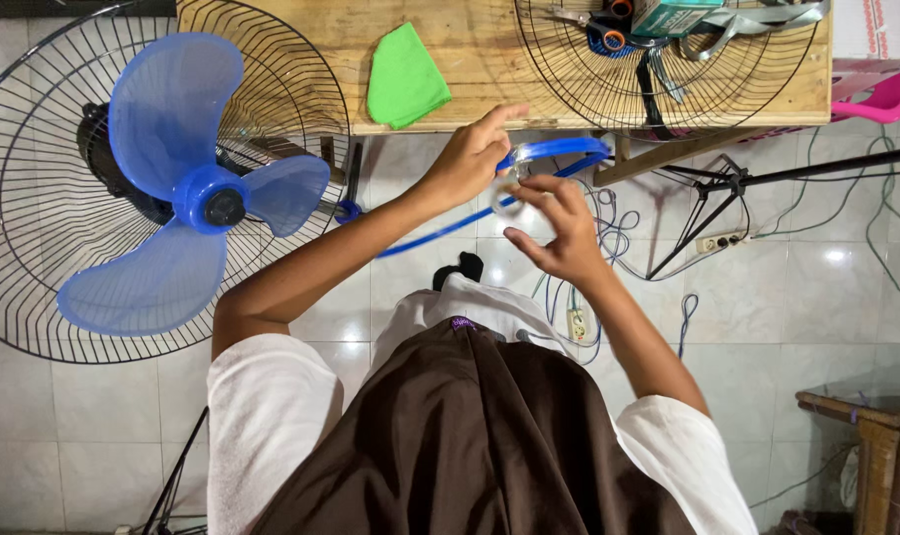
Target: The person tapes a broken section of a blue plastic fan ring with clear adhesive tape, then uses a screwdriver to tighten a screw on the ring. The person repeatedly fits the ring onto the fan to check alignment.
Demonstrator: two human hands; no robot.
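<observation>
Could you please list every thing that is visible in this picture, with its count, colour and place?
fan blade: one, blue, three wings, on the rear grille at left
rear grille: one, black wire, left
front grille: one, black wire, on the table
table: one, pale wood, top
cloth: one, green, on the table
blue ring: one, held in both hands
stand: one, black, right
power strip: one, white, on the floor
left hand: on the blue ring
right hand: on the blue ring
</observation>
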